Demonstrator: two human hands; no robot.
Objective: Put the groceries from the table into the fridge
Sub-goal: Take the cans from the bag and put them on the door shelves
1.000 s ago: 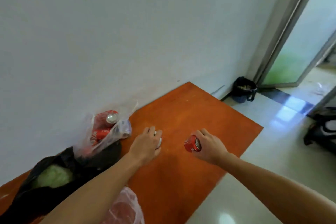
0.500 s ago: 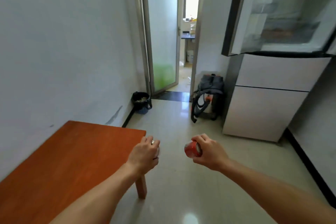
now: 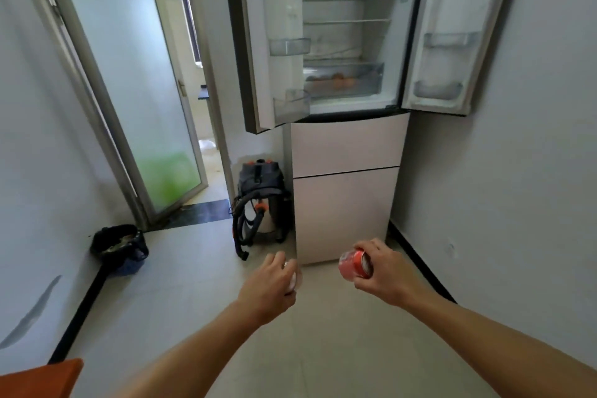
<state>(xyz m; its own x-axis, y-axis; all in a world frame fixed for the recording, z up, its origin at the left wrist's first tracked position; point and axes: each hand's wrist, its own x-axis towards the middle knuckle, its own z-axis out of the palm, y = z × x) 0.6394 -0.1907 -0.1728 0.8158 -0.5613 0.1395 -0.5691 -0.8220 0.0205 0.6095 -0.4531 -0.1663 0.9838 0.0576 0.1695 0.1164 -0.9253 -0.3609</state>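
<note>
Cans fill both my hands: my right hand [image 3: 379,271] grips a red can [image 3: 353,265] on its side, my left hand [image 3: 269,284] wraps a second can [image 3: 292,281], mostly hidden. The fridge [image 3: 345,145] stands ahead, both upper doors open, table [image 3: 38,378] corner at lower left.

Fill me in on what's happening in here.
A person is carrying drinks toward the fridge, whose two upper doors stand open. The right hand holds a red can; the left hand is closed on another can, mostly hidden in its grip. Nothing has gone in from these hands yet. A corner of the orange table shows at lower left.
</note>
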